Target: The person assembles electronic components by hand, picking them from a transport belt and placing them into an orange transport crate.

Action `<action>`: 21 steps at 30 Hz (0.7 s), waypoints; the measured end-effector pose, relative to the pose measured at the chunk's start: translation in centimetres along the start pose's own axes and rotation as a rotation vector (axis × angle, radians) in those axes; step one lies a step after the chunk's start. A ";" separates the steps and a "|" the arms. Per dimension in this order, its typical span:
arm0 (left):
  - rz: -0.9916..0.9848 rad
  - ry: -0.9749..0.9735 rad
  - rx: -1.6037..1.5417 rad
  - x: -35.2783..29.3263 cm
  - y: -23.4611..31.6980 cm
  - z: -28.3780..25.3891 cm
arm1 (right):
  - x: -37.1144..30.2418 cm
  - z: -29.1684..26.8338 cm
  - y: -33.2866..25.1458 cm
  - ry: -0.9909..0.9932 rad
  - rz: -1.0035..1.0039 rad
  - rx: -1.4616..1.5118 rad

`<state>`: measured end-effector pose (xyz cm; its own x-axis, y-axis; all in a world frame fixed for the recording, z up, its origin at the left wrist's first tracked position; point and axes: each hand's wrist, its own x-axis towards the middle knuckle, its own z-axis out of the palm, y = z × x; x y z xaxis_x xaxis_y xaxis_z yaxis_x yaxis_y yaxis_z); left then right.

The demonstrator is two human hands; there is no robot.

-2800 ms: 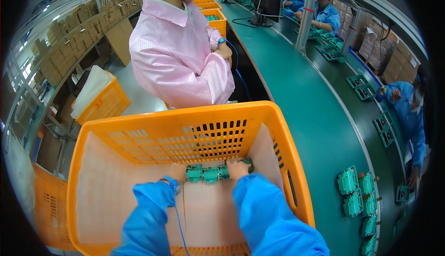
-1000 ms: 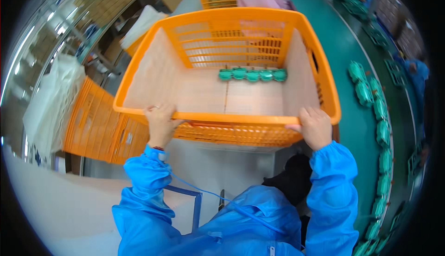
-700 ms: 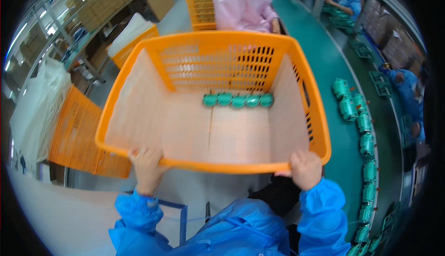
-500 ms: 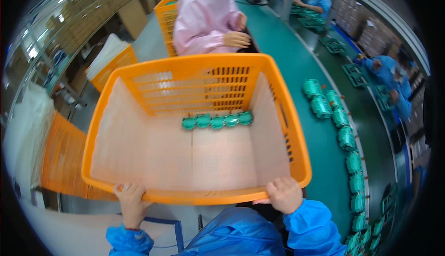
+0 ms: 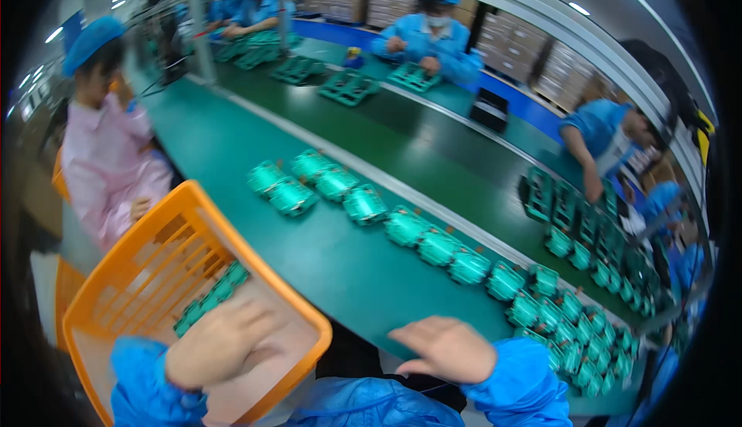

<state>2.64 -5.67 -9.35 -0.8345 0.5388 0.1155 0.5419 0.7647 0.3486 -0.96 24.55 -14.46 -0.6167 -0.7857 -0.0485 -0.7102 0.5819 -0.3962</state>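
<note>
While hands (image 5: 332, 346) hover empty, orange crate (image 5: 124, 288), green parts (image 5: 433, 245), workers opposite (image 5: 429, 40)

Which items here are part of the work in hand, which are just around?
In hand:
- left hand over orange basket
- green parts in basket
- right hand above green bench
- row of green parts

Just around:
- person in pink
- workers in blue
- far green trays

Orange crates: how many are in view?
2. One orange crate sits under the left hand, green parts inside. A second orange crate shows as a sliver behind it at left. Others may be hidden.
</note>
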 end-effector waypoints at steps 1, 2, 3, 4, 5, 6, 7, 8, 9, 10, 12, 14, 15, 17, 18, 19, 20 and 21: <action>0.074 0.011 -0.038 4.1 -1.7 1.0 | -1.5 -1.2 1.7 0.112 0.126 -0.060; 0.131 0.028 -0.065 7.7 -2.9 2.1 | -3.0 -2.2 3.2 0.224 0.232 -0.123; 0.191 0.010 -0.049 11.2 -3.9 3.1 | -4.3 -3.1 4.9 0.284 0.369 -0.141; 0.253 -0.009 -0.040 14.6 -4.7 4.5 | -5.3 -3.5 6.5 0.338 0.513 -0.158; 0.226 -0.047 0.117 17.5 -5.1 5.7 | -5.7 -3.3 7.7 0.344 0.545 -0.166; 0.182 -0.084 0.285 20.0 -5.8 7.2 | -5.7 -2.6 9.5 0.369 0.539 -0.209; 0.230 -0.034 0.444 22.1 -7.4 9.1 | -5.3 -2.3 10.8 0.395 0.528 -0.260; 0.261 0.011 0.609 23.7 -9.4 10.7 | -4.0 -1.7 11.7 0.320 0.538 -0.268; 0.231 -0.012 0.604 24.5 -10.4 11.3 | -2.8 -0.7 12.4 0.314 0.542 -0.289; 0.232 -0.005 0.609 25.2 -11.4 11.7 | -1.7 0.3 13.1 0.308 0.546 -0.311; 0.277 -0.205 0.687 26.4 -12.2 12.0 | 0.2 1.6 13.5 0.258 0.671 -0.326; 0.255 -0.287 0.580 27.2 -11.6 11.3 | 1.4 2.2 14.1 0.235 0.762 -0.309; 0.226 -0.344 0.463 27.5 -11.5 11.3 | 1.7 2.5 14.3 0.201 0.797 -0.250; 0.189 -0.415 0.283 27.8 -10.7 11.1 | 2.2 2.5 14.4 0.161 0.847 -0.168; 0.183 -0.417 0.283 28.0 -11.0 11.5 | 2.4 2.4 14.2 0.159 0.843 -0.165; 0.209 -0.397 0.153 28.1 -11.5 12.4 | 2.4 2.3 14.0 0.205 0.837 -0.098; 0.236 -0.370 0.022 28.3 -11.3 12.5 | 2.5 2.1 13.9 0.252 0.831 -0.035; 0.253 -0.324 0.021 28.0 -10.8 12.8 | 2.7 2.0 13.7 0.250 0.828 -0.036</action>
<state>-25.30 5.70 -21.74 -0.6021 0.7915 -0.1048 0.7307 0.5991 0.3272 -11.63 29.96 -21.86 -0.9938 -0.0388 -0.1039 -0.0067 0.9561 -0.2928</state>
